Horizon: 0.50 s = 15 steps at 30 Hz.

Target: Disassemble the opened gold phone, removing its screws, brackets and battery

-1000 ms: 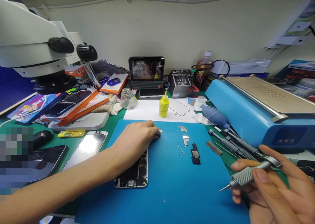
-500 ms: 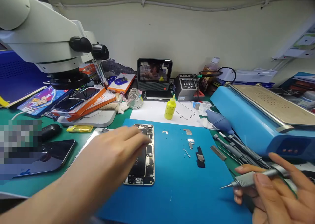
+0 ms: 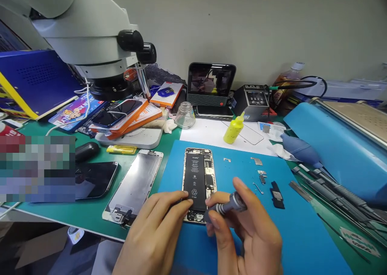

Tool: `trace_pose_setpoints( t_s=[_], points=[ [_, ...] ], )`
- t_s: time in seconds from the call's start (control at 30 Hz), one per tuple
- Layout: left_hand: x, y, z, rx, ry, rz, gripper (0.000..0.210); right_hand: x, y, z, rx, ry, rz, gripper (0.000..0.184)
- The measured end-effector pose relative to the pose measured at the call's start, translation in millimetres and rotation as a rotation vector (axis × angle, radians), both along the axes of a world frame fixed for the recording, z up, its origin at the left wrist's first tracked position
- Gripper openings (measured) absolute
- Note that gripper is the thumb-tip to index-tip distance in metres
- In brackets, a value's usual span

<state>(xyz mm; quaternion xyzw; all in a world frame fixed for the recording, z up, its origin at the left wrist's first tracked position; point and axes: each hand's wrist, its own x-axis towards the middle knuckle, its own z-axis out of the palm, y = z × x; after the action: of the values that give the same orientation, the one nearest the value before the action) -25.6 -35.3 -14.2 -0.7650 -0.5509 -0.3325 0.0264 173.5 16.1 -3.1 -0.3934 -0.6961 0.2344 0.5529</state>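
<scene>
An opened smartphone (image 3: 198, 178), its black battery and circuit board bared, lies upright on the blue mat (image 3: 178, 162). The bent fingers of my left hand (image 3: 157, 230) rest together on its lower left side, over the battery's edge; the thumb is hidden. At the lower right of the phone, my right hand (image 3: 254, 230) grips a grey screwdriver (image 3: 228, 204) between thumb and fingers, the index finger behind its end. The screwdriver's tip is hidden by the fingers, so contact with the phone cannot be told. A detached screen (image 3: 137, 186) lies left of the phone.
Small metal brackets (image 3: 261, 177) and a black speaker part (image 3: 276, 195) lie on the mat's right side. A yellow bottle (image 3: 234, 129) stands behind. Tweezers and tools (image 3: 335, 194) lie at the right. A microscope (image 3: 102, 45) overhangs the left.
My left hand has drawn back from above the phone to its lower left side. My right hand has come in from the far right with the screwdriver to the phone. The view has shifted.
</scene>
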Motion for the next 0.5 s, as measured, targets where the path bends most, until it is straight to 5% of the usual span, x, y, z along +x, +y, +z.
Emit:
trace_pose_setpoints(
  t_s=[0.5],
  points=[
    [3.6, 1.3, -2.4, 0.002, -0.111, 0.006, 0.037, 9.1, -4.2, -8.7, -0.039, -0.115, -0.044, 0.051]
  ],
)
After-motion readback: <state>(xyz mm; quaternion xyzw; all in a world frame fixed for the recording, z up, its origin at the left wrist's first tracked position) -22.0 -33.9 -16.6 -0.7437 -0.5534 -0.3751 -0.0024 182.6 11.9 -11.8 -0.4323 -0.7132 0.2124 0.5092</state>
